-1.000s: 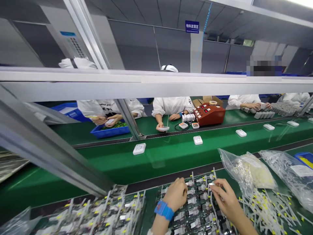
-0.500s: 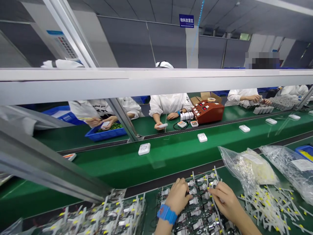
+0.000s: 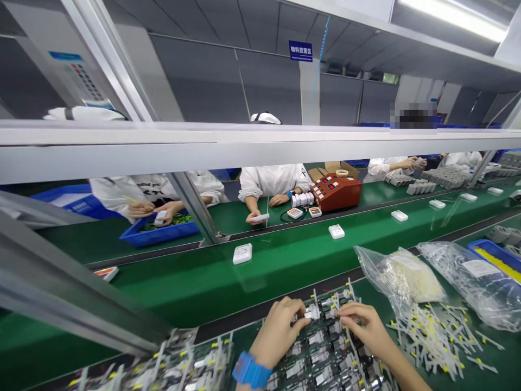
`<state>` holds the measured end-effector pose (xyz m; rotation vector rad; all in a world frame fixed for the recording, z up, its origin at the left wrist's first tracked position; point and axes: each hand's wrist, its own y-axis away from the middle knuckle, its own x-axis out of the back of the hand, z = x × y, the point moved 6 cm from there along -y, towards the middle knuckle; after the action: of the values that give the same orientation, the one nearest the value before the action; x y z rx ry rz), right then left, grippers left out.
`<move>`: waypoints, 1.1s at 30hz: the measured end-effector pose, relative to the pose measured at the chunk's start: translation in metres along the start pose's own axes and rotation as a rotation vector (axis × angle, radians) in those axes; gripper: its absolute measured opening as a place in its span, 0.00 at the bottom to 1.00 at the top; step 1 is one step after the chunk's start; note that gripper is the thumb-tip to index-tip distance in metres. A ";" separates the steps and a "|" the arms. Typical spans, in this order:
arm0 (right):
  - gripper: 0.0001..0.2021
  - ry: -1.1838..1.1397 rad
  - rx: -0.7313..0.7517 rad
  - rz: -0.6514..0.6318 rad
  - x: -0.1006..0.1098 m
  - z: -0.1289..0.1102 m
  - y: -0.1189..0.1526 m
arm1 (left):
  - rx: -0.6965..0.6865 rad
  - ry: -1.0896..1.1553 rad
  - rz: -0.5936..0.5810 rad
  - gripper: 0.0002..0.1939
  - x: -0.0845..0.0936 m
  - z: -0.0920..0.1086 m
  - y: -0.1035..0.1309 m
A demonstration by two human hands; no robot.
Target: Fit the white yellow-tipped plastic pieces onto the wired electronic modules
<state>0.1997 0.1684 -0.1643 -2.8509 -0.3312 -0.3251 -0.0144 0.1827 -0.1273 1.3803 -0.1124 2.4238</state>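
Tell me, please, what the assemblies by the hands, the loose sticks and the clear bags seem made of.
Assemblies: probably plastic, from matte white parts, and shiny metal, from silvery glints.
Loose sticks: likely satin plastic, milky white.
Clear bags: apparently glossy plastic film, wrinkled, transparent.

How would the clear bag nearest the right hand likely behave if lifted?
The bag would probably be floppy, as its clear film looks creased. Its weight would likely hang toward the bulging end, where pale contents bunch up. It may spill some, since loose strips lie by its lower edge, though its opening is hard to make out.
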 end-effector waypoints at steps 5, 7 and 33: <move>0.08 -0.337 -0.116 0.091 -0.001 0.011 0.002 | -0.138 0.157 0.063 0.03 -0.003 0.022 0.000; 0.10 -0.429 -0.152 0.131 -0.002 0.013 0.004 | -0.171 0.174 0.077 0.03 -0.006 0.028 0.000; 0.09 -0.280 -0.034 0.306 0.006 -0.003 0.014 | -0.248 0.117 0.026 0.07 -0.020 0.050 0.004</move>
<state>0.2085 0.1551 -0.1629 -2.9216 0.0641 0.1291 0.0344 0.1620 -0.1183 1.1332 -0.3891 2.4083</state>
